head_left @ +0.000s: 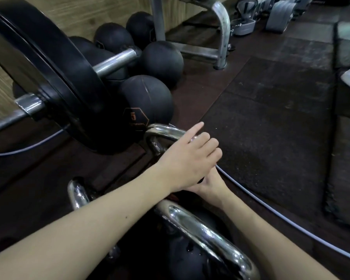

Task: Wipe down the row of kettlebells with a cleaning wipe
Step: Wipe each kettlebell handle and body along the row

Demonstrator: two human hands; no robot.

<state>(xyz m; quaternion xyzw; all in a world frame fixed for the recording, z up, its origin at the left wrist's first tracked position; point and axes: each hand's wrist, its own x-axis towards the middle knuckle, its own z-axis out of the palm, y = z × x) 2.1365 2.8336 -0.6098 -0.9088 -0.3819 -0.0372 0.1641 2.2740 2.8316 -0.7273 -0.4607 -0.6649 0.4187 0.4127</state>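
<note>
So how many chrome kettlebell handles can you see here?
3: the far handle under the left hand, the near handle at bottom centre, and the left handle beside the left forearm. Others may be hidden.

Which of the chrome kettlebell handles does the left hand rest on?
The farthest chrome kettlebell handle, beside the black medicine ball marked 5. The left hand lies over it; the two nearer handles are untouched.

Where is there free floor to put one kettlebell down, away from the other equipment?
The dark rubber mat to the right is bare, bordered by the grey cable and the metal rack foot. The left is crowded: medicine balls, the barbell plate, chrome kettlebell handles.
</note>
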